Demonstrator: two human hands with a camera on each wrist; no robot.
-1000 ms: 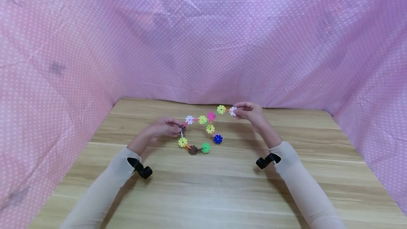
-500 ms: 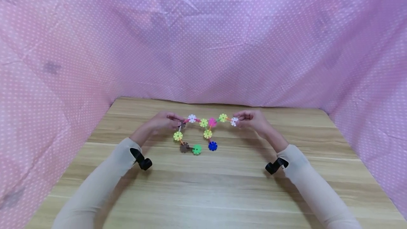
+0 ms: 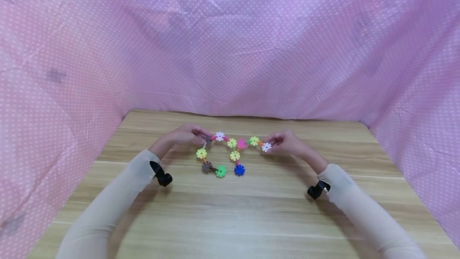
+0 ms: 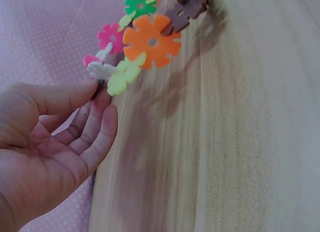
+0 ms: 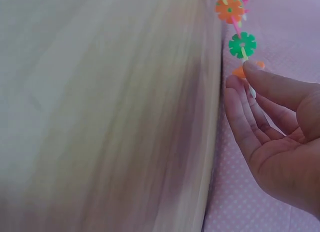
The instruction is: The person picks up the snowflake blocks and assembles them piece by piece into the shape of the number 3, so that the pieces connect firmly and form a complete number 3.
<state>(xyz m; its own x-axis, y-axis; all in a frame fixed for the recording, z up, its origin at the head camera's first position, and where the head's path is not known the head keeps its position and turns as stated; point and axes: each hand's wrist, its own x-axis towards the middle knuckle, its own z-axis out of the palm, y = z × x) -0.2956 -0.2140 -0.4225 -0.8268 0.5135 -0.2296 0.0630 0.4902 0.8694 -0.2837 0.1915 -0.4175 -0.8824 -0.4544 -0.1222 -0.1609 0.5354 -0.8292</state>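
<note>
A branching chain of colourful notched snowflake discs stretches between my two hands over the table. My left hand [image 3: 188, 134] pinches a dark brown disc [image 3: 207, 139] at the chain's upper left corner. From there one branch drops through a yellow disc [image 3: 201, 153] and a brown disc [image 3: 206, 167] to a green disc [image 3: 221, 171]. Along the top run a white disc [image 3: 220, 136], a yellow disc and a pink disc [image 3: 241, 143]. Below the pink one hangs a blue disc [image 3: 239, 170]. My right hand [image 3: 285, 144] pinches the white end disc [image 3: 266, 147]. An orange disc [image 4: 152, 41] faces the left wrist camera.
The wood-grain table [image 3: 223, 219] spreads beneath both arms. A pink polka-dot cloth [image 3: 230, 51] hangs behind it and along both sides. Black wrist mounts sit at the left cuff [image 3: 161, 174] and right cuff [image 3: 318, 190].
My right hand has come down toward the near side with its end of the chain. The green and blue discs have swung leftward and nearer. My left hand has shifted slightly away from me.
</note>
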